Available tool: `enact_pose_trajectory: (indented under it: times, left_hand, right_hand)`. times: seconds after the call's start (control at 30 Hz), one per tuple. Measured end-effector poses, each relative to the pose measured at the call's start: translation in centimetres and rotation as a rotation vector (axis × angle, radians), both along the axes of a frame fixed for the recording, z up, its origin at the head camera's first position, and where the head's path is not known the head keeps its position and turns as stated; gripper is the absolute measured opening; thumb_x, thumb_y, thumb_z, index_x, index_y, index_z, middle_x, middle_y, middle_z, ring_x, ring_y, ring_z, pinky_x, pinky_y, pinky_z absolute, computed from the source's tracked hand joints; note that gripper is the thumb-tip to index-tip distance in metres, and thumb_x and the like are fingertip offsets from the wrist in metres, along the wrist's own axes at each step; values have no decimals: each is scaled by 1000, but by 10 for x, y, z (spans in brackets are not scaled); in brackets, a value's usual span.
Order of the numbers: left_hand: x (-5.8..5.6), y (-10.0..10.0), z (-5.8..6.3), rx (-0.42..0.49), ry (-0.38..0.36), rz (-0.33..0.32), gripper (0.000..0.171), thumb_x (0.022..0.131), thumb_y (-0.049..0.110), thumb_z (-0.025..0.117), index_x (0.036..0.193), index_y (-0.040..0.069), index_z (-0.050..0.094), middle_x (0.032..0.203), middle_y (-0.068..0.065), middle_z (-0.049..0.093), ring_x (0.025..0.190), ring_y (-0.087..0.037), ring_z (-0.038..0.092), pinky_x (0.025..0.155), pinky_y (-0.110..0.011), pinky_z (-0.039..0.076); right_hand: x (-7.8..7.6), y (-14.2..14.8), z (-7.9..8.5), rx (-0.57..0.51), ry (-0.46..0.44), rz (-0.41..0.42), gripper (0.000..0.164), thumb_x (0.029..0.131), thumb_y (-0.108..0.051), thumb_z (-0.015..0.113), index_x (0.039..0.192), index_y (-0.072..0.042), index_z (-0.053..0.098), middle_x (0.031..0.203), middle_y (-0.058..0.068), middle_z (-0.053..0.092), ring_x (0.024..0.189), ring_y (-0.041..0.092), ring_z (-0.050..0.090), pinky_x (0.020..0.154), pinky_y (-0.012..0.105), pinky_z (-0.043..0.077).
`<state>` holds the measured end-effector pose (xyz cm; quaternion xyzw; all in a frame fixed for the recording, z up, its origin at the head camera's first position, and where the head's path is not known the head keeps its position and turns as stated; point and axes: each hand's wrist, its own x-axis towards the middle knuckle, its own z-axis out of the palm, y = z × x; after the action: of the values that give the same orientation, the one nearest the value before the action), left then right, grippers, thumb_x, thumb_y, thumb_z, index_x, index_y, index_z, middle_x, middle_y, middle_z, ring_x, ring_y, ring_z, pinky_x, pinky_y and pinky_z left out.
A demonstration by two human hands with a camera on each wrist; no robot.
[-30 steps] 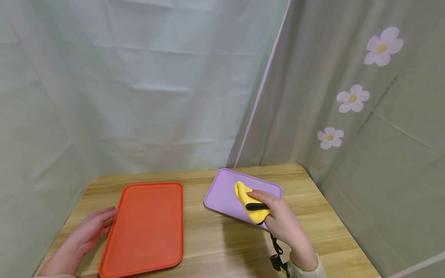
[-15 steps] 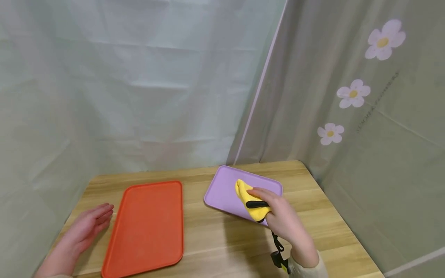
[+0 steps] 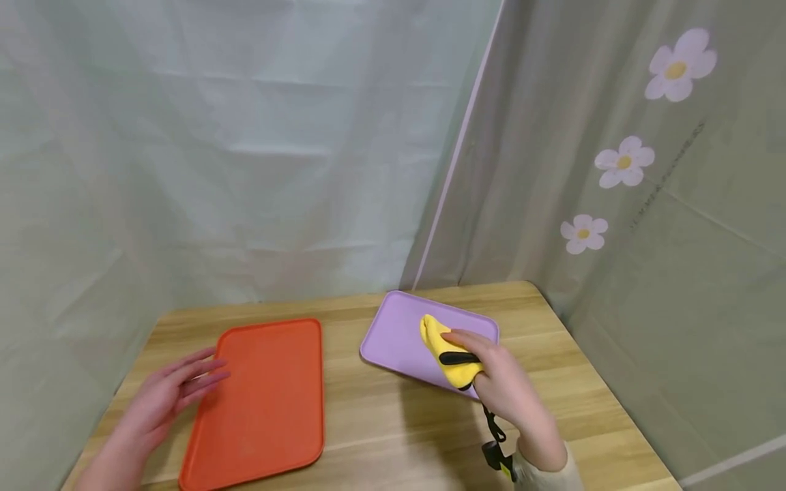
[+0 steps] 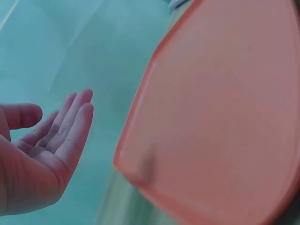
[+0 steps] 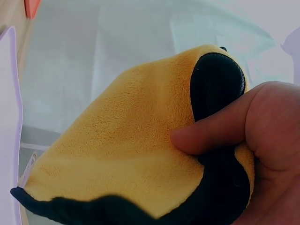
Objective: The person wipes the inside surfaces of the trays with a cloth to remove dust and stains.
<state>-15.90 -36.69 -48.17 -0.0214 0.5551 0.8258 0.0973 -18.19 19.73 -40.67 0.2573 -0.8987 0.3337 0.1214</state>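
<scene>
My right hand grips a folded yellow cloth with black edging, held above the purple tray. In the right wrist view the thumb pinches the plush cloth, and its lower edge hangs loose. The left hand is over the left rim of the large red tray, fingers extended and spread, holding nothing. From the left wrist the same hand appears with the palm turned up and fingers relaxed, apart from the tray. Whether it touches the tray in the head view I cannot tell.
Both trays lie on a wooden table, the purple one askew near the back edge. Pale curtains stand behind and at the sides, with printed flowers on the right. A black strap with a buckle hangs by the right wrist.
My left hand drew back from the red tray's edge, then came forward and right over its rim with fingers spreading. The right hand and cloth shifted slightly right.
</scene>
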Motion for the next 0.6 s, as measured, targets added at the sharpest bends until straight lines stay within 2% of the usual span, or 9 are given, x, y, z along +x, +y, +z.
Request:
enact_pose_trajectory:
  times: [0.13,0.3,0.4,0.5,0.6]
  left_hand:
    - [-4,13,1,-77,23,-14,41,118,14,41,119,32,79,117,0,79,109,-16,77,91,-29,61]
    - [-6,33,2,-297,66,-45,32,117,19,46,127,34,73,119,3,78,108,-16,77,91,-29,62]
    - [-7,49,7,-390,55,-57,30,117,21,48,139,24,69,123,-2,77,108,-20,77,91,-31,62]
    - [-10,71,13,-413,30,-69,36,116,23,50,148,11,63,128,-9,74,110,-24,76,93,-33,62]
    - [-13,101,16,-352,-18,-79,40,116,24,52,149,5,61,131,-15,72,112,-26,76,95,-36,61]
  right_hand:
    - [-1,5,1,1,-2,3,93,67,30,42,142,-15,71,143,4,68,133,27,63,110,54,51]
    - [-1,13,1,7,-9,-19,93,66,29,41,142,-15,71,143,5,68,132,29,64,110,54,51]
    - [0,18,0,9,-25,-27,92,66,29,40,142,-12,70,144,5,68,133,30,63,109,54,51]
    - [-1,24,1,12,-44,-43,92,66,29,39,143,-12,70,145,4,67,134,30,62,110,54,51]
    - [-1,31,1,15,-43,-68,91,67,28,39,142,-12,70,144,3,68,134,30,62,110,54,51]
